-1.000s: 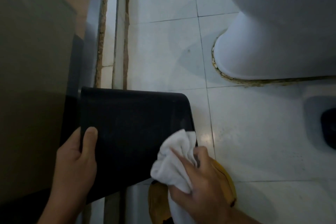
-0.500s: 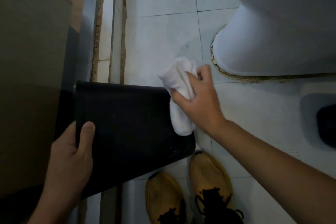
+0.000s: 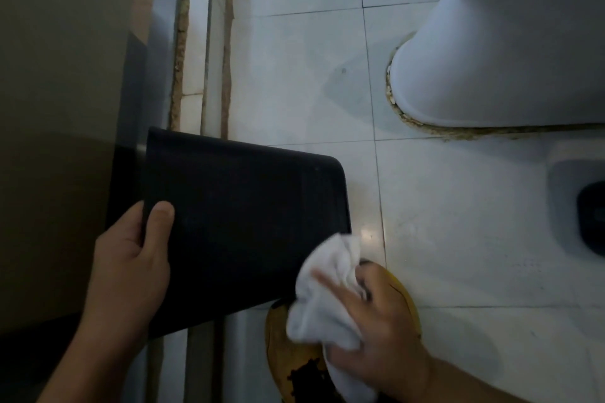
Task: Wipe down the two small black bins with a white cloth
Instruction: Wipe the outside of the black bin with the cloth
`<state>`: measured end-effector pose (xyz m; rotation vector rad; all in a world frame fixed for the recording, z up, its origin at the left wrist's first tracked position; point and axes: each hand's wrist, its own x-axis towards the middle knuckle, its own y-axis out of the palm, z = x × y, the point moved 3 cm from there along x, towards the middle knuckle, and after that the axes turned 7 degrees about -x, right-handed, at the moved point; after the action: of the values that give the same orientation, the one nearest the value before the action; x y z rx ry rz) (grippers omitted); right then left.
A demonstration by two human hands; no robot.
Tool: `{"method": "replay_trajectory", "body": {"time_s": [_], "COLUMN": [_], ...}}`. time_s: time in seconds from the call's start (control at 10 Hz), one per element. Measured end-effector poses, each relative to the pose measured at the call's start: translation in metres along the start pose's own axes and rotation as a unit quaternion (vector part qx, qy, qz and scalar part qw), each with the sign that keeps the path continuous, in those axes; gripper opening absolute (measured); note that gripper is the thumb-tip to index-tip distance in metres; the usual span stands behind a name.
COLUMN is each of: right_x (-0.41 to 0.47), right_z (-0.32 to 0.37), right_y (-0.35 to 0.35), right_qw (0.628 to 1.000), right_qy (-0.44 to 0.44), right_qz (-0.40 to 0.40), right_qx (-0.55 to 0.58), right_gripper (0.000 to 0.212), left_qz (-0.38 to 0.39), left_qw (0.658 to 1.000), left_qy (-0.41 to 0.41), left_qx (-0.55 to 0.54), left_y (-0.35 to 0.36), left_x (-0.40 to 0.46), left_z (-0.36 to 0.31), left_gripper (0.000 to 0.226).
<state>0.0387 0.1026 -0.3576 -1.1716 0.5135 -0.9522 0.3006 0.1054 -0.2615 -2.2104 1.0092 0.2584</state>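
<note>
A small black bin [image 3: 242, 219] lies tipped on its side above the floor, its flat side facing me. My left hand [image 3: 131, 265] grips its left edge, thumb on the face and fingers hidden behind. My right hand [image 3: 376, 321] holds a bunched white cloth [image 3: 327, 291] at the bin's lower right corner, where the cloth meets the bin's edge. A second black bin is not in view.
A white toilet base [image 3: 491, 69] stands at the upper right on pale floor tiles [image 3: 294, 75]. A dark floor drain [image 3: 592, 216] sits at the right edge. A door frame and sill track [image 3: 203, 42] run along the left. A yellow shoe [image 3: 294, 353] shows under my right hand.
My right hand has swept the cloth from the bin's upper right corner down to its lower right corner. The left hand keeps its hold on the bin.
</note>
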Motion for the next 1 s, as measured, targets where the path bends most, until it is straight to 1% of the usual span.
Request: {"method": "replay_trajectory", "body": {"time_s": [0.1, 0.2, 0.3, 0.4, 0.5, 0.6, 0.7, 0.8, 0.9, 1.0], "right_x": [-0.040, -0.011, 0.019, 0.044, 0.058, 0.060, 0.054, 0.051, 0.058, 0.075], "right_z": [-0.015, -0.017, -0.021, -0.006, 0.004, -0.011, -0.050, -0.083, -0.087, -0.057], "right_y": [-0.008, -0.015, -0.021, -0.010, 0.002, 0.005, -0.004, -0.019, -0.028, -0.023], "right_qw": [0.803, 0.943, 0.977, 0.976, 0.964, 0.957, 0.956, 0.957, 0.975, 0.982], "right_qy": [-0.085, 0.003, -0.063, -0.161, -0.251, -0.280, -0.291, -0.282, -0.222, -0.178], "right_qz": [0.107, 0.080, -0.039, -0.034, -0.014, -0.001, 0.035, 0.054, 0.021, -0.036], "right_qx": [0.580, 0.322, 0.198, 0.143, 0.082, 0.072, 0.013, -0.025, 0.008, 0.050], "right_gripper": [0.020, 0.044, 0.065, 0.056, 0.052, 0.044, 0.045, 0.043, 0.040, 0.042], "left_qz": [0.008, 0.009, 0.001, 0.001, -0.005, -0.002, 0.003, -0.005, -0.004, 0.006], "left_qw": [1.000, 1.000, 1.000, 1.000, 0.999, 0.999, 0.999, 0.999, 0.999, 0.999], "left_qy": [0.013, 0.022, 0.028, 0.026, 0.041, 0.043, 0.042, 0.041, 0.035, 0.032], "left_qx": [0.004, 0.001, 0.002, 0.001, 0.013, 0.024, 0.027, 0.009, -0.006, -0.006], "left_y": [-0.001, -0.001, 0.000, 0.001, 0.001, 0.001, -0.001, -0.002, -0.001, -0.001], "left_x": [0.001, 0.001, 0.002, 0.002, 0.002, 0.003, 0.004, 0.004, 0.002, 0.003], "left_z": [-0.001, 0.001, 0.002, 0.001, 0.000, 0.000, 0.001, 0.003, 0.003, 0.002], "left_gripper": [0.027, 0.027, 0.027, 0.030, 0.029, 0.027, 0.026, 0.026, 0.026, 0.025]}}
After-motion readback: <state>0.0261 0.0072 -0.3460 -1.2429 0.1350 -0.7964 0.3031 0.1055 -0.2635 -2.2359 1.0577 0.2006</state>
